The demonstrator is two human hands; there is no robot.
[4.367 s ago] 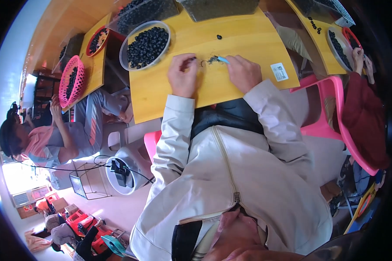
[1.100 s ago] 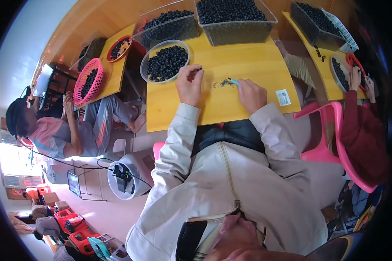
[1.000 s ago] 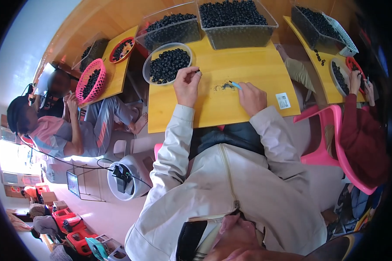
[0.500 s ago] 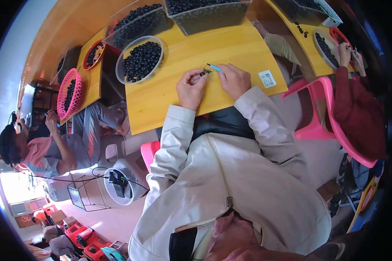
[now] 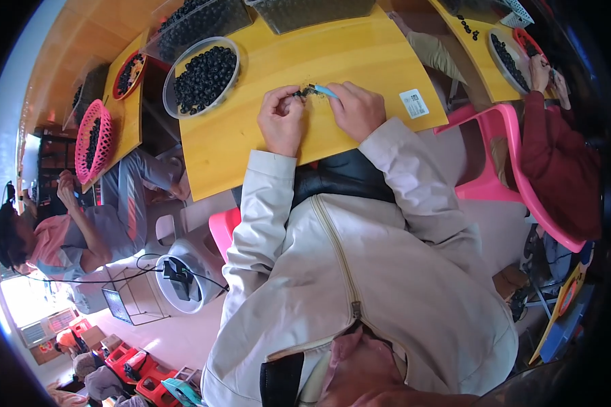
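Observation:
My left hand [image 5: 280, 122] is closed in a pinch at the middle of the yellow table [image 5: 332, 51]. A small round black piece [image 5: 296, 93] shows at its fingertips, partly hidden by them. My right hand [image 5: 360, 112] is wrapped round a slim tool with a light blue handle [image 5: 325, 90]. Its dark tip points left toward the piece; whether they touch is too small to tell. Dark crumbs lie scattered on the wood around the tip. Beyond my left hand stands a round clear tub [image 5: 167, 95] heaped with glossy black round pieces [image 5: 207, 80].
Clear bins [image 5: 312, 17] line the table's far edge. A white label [image 5: 413, 103] is stuck near the right edge. Co-workers sit left and right, near a pink basket [image 5: 83, 142] and a pink chair [image 5: 516, 149]. A white bucket [image 5: 204, 298] with cables stands at lower left.
The whole view has shifted, so the table and tub sit higher and further left in the picture. Both hands keep their grips, and the tool still points at my left fingertips.

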